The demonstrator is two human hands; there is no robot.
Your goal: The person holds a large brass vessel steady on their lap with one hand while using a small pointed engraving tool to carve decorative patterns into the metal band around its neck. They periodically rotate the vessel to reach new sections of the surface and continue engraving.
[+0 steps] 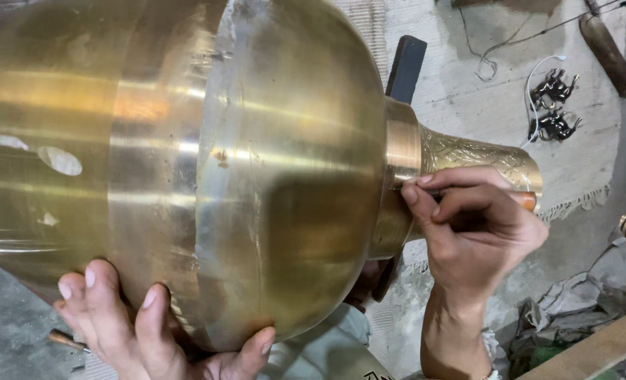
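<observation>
A large polished brass vessel (256, 162) lies on its side and fills most of the view. It has a wide round body, a stepped collar and an engraved flared foot (482, 158) at the right. My left hand (137, 324) cups the underside of the body, fingers spread on the metal. My right hand (475, 225) is closed on a thin tool with an orange handle end (529, 200). The tool's tip touches the collar where the foot joins the body.
A dark flat bar (406, 67) sticks up behind the collar. Two small dark metal figures (553, 105) and thin wires lie on a pale mat at the upper right. A wooden handle (608, 53), crumpled cloth (580, 302) and a wooden plank (594, 352) lie at the right.
</observation>
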